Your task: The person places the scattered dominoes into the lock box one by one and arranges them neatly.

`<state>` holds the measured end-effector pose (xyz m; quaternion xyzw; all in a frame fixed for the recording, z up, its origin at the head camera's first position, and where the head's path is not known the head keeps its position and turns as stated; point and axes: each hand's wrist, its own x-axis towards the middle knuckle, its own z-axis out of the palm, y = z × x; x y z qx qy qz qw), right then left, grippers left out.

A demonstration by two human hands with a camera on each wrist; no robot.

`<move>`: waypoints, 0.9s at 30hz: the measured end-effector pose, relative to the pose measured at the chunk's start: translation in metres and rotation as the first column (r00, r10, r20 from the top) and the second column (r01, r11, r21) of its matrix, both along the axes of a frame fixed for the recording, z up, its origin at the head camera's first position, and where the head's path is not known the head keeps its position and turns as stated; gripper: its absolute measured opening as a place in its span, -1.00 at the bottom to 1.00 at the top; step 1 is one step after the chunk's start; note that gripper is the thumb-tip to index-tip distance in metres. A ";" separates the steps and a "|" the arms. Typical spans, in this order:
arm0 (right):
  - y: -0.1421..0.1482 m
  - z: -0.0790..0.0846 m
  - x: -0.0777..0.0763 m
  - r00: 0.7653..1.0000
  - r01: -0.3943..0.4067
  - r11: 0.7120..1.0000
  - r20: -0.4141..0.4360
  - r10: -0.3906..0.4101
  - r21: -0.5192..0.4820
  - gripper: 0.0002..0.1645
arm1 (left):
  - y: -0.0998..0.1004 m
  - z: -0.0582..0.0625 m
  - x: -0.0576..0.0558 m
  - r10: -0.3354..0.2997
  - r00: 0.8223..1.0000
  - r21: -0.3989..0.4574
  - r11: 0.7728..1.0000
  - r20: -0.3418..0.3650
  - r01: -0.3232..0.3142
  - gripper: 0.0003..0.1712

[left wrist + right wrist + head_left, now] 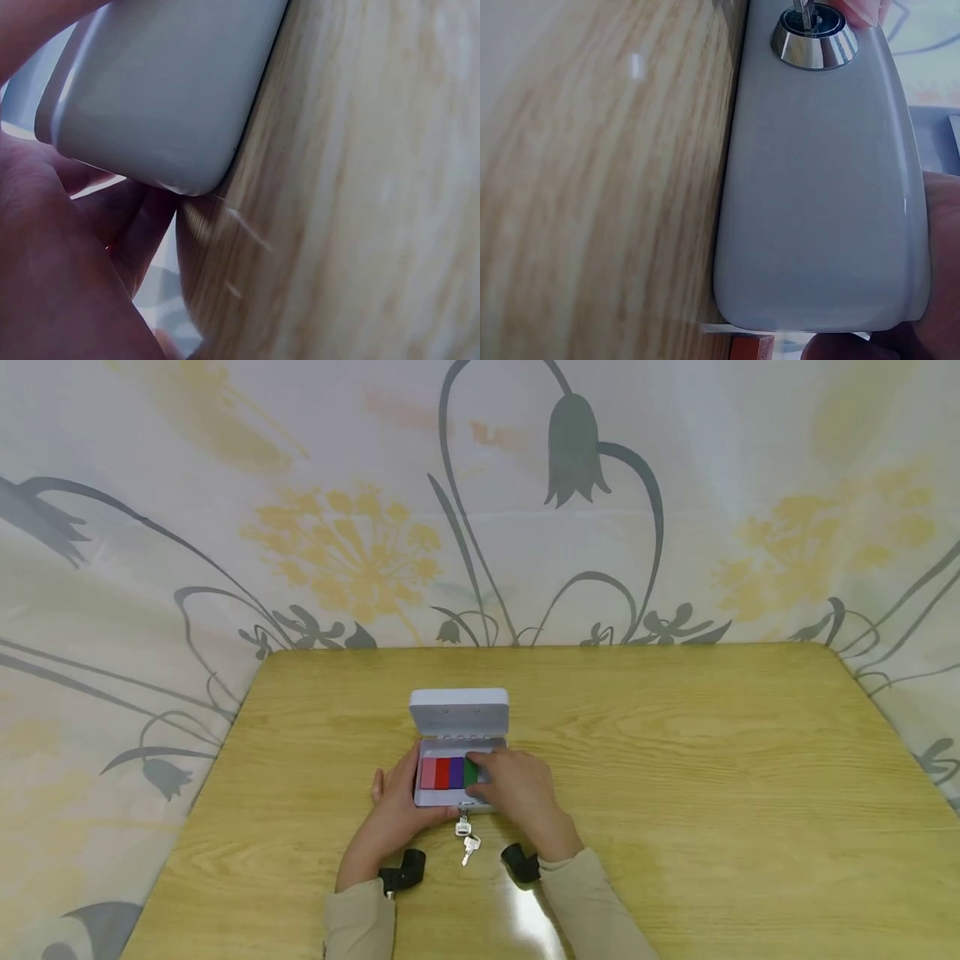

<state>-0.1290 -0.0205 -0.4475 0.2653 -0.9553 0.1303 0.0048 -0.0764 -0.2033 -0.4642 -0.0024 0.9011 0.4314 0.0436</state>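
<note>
A small white metal cash box [438, 797] sits on the table with its lid [459, 710] raised. Inside, side by side, lie a pink block [428, 773], a red block [442, 773], a purple block [457, 773] and a green block [470, 772]. My left hand [399, 808] grips the box's left side, thumb along the front wall. My right hand [519, 785] reaches in over the right side and pinches the green block between thumb and fingers. A key sits in the front lock [814, 37], and a second key [470, 847] hangs from it.
The wooden table [712, 793] extends to both sides, with a flower-patterned curtain [495, 527] behind it. A small reddish-brown piece [751, 347] shows beyond the box's edge in the right wrist view. Black wrist-worn devices [405, 870] sit near both wrists.
</note>
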 end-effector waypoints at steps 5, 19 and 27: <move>0.000 0.000 0.001 1.000 0.001 1.000 -0.004 -0.001 0.001 -0.45 | 0.000 0.001 0.000 -0.001 1.000 -0.003 1.000 -0.006 0.001 0.28; 0.003 -0.001 0.003 0.999 0.004 0.999 -0.039 -0.006 -0.045 -0.46 | 0.001 -0.002 0.001 -0.005 1.000 0.002 1.000 -0.007 0.005 0.27; 0.008 -0.003 -0.001 0.997 -0.082 0.994 -0.014 0.081 -0.078 -0.40 | 0.000 -0.002 0.001 -0.010 1.000 -0.004 1.000 -0.011 0.010 0.28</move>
